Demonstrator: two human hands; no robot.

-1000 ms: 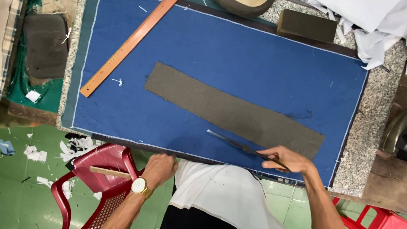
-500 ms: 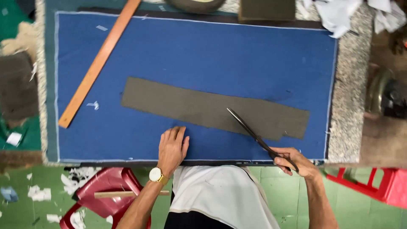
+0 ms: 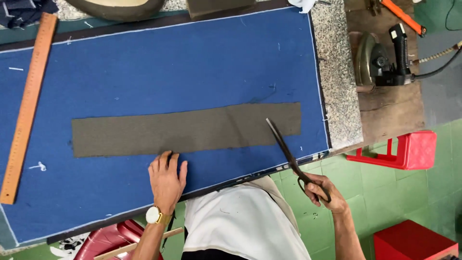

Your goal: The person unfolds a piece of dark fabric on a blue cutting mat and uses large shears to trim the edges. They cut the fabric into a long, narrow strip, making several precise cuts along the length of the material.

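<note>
1. The table (image 3: 337,86) carries a blue cloth (image 3: 168,67) over nearly all its top, with a speckled stone margin bare along the right edge. A second ago you saw it at a slant; now its near edge runs almost level across your view, so you have squared yourself up to the work.

2. The strip of grey-brown fabric (image 3: 187,129) lies flat on the blue cloth, parallel to the near edge and closer to it than to the far edge. It is long and narrow, its right end cut square near the table's right edge, its lower edge slightly wavy. No crease or fold shows.

3. The wooden ruler (image 3: 26,106) lies along the left edge, well apart from the strip.

4. Your left hand (image 3: 167,180) has come up from the near edge since a second ago. It now lies palm down, fingers spread flat, fingertips touching the strip's lower edge near its middle, gripping nothing. I judge that it pins the fabric in place.

5. Your right hand (image 3: 321,192) is closed through the handles of the scissors (image 3: 288,154), just off the near right corner. The blades, shut or nearly so, point up over the strip's right end. Half a second ago they lay farther across it, so you have drawn them back a little.

6. An iron (image 3: 378,60) rests on a wooden board beyond the right edge.
</note>
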